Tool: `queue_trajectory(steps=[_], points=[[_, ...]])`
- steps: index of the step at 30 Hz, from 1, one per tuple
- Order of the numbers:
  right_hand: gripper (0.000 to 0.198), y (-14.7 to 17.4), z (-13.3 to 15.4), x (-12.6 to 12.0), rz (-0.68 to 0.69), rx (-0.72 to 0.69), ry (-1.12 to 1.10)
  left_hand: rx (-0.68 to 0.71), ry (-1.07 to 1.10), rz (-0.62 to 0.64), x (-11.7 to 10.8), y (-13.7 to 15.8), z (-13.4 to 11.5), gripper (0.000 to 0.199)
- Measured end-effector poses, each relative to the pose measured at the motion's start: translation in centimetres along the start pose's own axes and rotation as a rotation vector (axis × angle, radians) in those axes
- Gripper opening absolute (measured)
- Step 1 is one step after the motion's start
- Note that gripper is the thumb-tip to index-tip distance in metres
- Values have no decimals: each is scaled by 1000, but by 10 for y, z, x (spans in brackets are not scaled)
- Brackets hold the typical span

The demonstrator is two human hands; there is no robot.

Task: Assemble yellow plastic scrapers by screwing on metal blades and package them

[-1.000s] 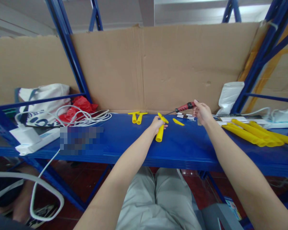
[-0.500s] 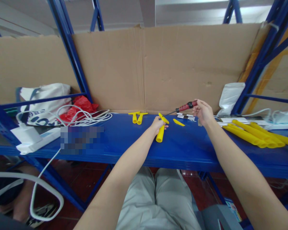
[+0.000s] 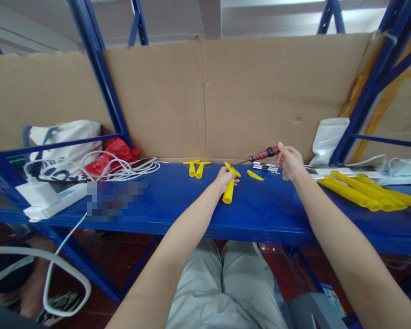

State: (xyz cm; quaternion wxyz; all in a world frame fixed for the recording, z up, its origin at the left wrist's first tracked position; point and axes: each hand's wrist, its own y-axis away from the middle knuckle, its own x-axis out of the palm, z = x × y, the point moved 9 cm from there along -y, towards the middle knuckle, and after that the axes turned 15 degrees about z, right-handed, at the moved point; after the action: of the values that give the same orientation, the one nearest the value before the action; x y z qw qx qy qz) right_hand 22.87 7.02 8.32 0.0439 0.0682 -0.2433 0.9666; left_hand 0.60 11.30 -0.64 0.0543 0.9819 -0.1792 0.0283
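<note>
Wrapped round a yellow T-shaped piece [image 3: 228, 193] with a tube-like handle, my left hand [image 3: 223, 179] holds it over the blue shelf, its crosspiece pointing away from me. My right hand [image 3: 289, 160] is closed on the end of a screwdriver [image 3: 262, 155] with a red and black handle. The shaft slants down to the left and its tip meets the crosspiece; whether it sits in a screw is too small to tell. A loose flat yellow blade-like part [image 3: 255, 175] lies just right of the T-shaped piece. Two similar T-shaped pieces [image 3: 196, 169] lie farther left.
Several yellow tubes [image 3: 366, 194] lie on the right of the blue shelf [image 3: 178, 201]. Small white-and-dark packets [image 3: 265, 167] sit behind the screwdriver. White cables [image 3: 133, 170], a power strip [image 3: 56, 203] and a cloth bag [image 3: 68, 146] occupy the left. Cardboard [image 3: 260, 91] closes off the back.
Both hands, the T-shaped piece and the screwdriver stay almost in place. My right hand's fingers have shifted very slightly on the screwdriver handle.
</note>
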Motion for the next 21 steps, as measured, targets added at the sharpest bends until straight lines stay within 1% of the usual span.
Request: queue_trajectory(steps=[5,13,17,21], points=[[47,1,-2,0,-6,28,25,-4,20,-10,-1,0,1,58],[52,-2,-5,-4,-10,30,41,-3,20,-10,-1,0,1,57],[50,-3,-9,-7,-46,54,25,2,17,-12,-1,0,1,57],[44,-3,-15,-13,-105,101,-13,16,17,-1,0,-2,1,56]])
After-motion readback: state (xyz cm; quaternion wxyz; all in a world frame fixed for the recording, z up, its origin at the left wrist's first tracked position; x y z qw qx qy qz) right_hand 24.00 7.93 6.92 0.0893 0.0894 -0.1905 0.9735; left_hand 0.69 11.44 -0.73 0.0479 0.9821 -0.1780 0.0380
